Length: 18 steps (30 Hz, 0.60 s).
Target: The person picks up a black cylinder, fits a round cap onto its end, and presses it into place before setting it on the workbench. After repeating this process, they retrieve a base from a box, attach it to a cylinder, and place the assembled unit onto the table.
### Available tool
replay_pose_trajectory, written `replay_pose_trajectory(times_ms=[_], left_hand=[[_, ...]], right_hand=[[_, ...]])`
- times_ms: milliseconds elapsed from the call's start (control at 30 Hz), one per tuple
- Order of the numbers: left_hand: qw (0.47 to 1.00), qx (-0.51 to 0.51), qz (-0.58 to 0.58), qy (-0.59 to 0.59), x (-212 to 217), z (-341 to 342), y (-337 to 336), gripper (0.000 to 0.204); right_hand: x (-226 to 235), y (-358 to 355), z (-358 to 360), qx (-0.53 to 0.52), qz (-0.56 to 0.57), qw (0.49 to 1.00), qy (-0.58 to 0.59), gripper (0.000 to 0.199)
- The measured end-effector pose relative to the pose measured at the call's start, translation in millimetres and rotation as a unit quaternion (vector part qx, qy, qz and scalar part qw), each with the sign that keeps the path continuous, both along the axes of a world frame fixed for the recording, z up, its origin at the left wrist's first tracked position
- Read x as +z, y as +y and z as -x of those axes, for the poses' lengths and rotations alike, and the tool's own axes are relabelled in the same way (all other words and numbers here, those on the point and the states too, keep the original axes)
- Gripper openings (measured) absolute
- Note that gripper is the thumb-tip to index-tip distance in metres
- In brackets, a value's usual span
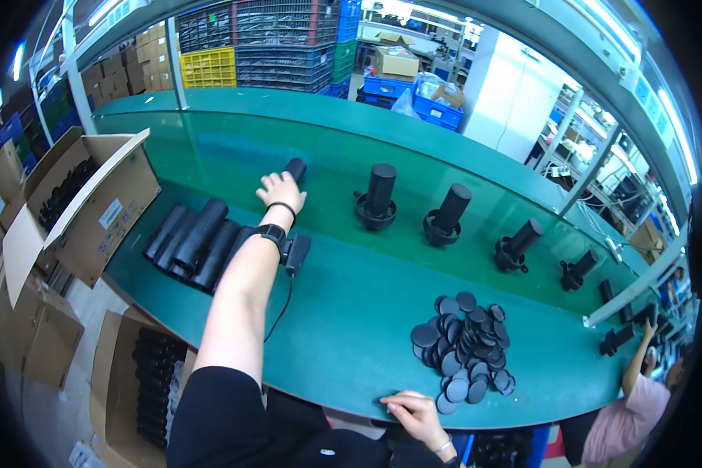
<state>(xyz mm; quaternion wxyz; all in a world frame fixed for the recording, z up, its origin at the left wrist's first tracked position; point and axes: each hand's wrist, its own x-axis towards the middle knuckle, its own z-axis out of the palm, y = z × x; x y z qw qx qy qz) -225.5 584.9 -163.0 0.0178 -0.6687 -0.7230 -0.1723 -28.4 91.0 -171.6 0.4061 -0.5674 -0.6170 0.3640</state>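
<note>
My left hand (282,192) reaches out over the green bench with its fingers spread. Its fingertips are beside a short black cylinder (296,168), and I cannot tell whether they touch it. My right hand (418,418) is low at the bench's near edge, thumb and fingers pinched together. Something small and dark shows at those fingertips, too little to name. Beyond and right of it lies a heap of flat black discs (464,343). Several longer black tubes (200,234) lie side by side under and left of my left forearm.
Black cylinders standing in ringed bases (380,195) form a row toward the right. An open carton (101,207) sits at the left end; another carton (113,390) with black parts stands below. A co-worker (628,413) in pink works at the far right.
</note>
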Motion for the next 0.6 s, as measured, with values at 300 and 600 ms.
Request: replay_pose_trajectory(times_ms=[300, 600], left_hand=[[0.984, -0.031, -0.042, 0.171, 64.2, 117.9, -117.7, 0.07], [0.989, 0.012, 0.1, 0.106, 50.8, 196.5, -110.6, 0.085]], right_hand=[[-6.5, 0.9, 6.9, -0.025, -0.038, 0.999, -0.008, 0.013], [-16.0, 3.8, 14.2, -0.027, -0.073, 0.997, -0.001, 0.013]])
